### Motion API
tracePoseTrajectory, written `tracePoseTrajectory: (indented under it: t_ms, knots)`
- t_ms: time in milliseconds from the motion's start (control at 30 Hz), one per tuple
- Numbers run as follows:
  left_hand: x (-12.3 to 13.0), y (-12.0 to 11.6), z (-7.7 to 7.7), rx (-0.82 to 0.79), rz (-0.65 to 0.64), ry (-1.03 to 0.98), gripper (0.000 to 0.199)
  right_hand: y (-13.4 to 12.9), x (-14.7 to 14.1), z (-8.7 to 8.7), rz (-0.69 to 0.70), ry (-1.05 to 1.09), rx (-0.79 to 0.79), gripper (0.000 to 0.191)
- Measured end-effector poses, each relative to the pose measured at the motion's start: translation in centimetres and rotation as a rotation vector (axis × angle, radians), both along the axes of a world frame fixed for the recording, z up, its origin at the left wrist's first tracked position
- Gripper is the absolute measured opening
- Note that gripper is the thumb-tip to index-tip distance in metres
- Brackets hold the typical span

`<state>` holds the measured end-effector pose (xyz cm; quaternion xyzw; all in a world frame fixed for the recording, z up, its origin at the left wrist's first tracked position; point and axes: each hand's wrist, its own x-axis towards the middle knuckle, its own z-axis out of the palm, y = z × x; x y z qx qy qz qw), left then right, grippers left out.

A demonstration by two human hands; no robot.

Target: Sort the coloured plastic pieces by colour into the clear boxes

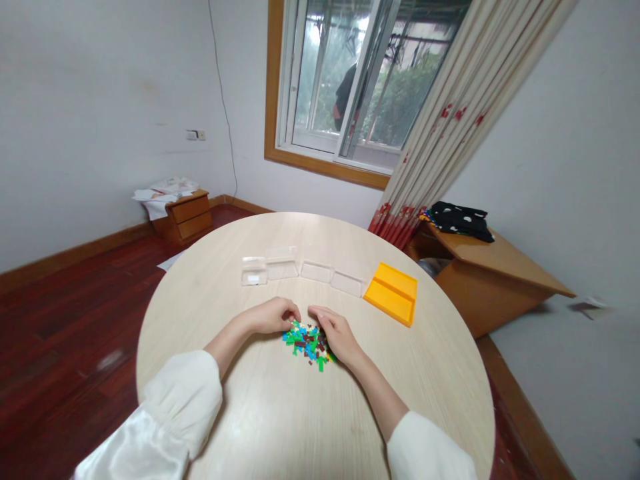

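Multicoloured small plastic bricks heaped loose on round, pale, wood-grained bench, between my left hand and right hand. Hands apart: right unclenched along heap, left curled, grip unclear to me. Mostly gathered, I judge; strays remain nearside. Beyond hands, clear plastic trays; rightward, orange two-compartment tray.

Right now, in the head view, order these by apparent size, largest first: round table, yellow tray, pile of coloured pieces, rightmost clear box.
1. Round table
2. Yellow tray and pile of coloured pieces: too close to rank surely
3. Rightmost clear box
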<state>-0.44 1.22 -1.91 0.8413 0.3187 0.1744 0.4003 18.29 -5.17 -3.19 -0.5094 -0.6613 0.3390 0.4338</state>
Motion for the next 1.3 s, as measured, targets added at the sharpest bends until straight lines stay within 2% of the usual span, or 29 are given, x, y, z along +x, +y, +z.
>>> tracePoseTrajectory:
  t_ms: [133,267,400,567,800,967,1167,1300]
  knots:
    - [0.7,-0.4,-0.6,0.02,-0.058,0.025,0.024,0.0,-0.1,0.1,0.094,-0.015,-0.024,0.042]
    - [0.7,-0.4,-0.6,-0.068,-0.099,0.0,0.019,0.2,0.4,0.0,0.078,0.16,-0.138,0.045]
    - [0.3,-0.2,-0.2,-0.14,-0.073,-0.047,0.018,0.9,1.0,-0.4,0.015,0.374,-0.21,0.042]
    - [0.2,0.0,-0.1,-0.175,-0.03,-0.078,0.018,1.4,1.3,-0.7,0.05,0.499,-0.232,0.038]
    - [0.1,0.1,-0.7,-0.19,-0.006,-0.107,0.016,1.2,1.2,-0.4,0.023,0.441,-0.262,0.041]
    - [0.0,0.2,-0.2,-0.223,-0.022,-0.08,0.017,1.1,1.2,-0.5,0.006,0.413,-0.253,0.039]
    - [-0.3,0.4,0.3,-0.197,0.137,-0.101,0.016,0.8,1.0,-0.1,0.015,0.287,-0.225,0.02]
    - [-0.4,0.5,0.1,-0.161,0.204,-0.114,0.02,0.9,0.7,-0.2,0.034,0.152,-0.091,0.027]
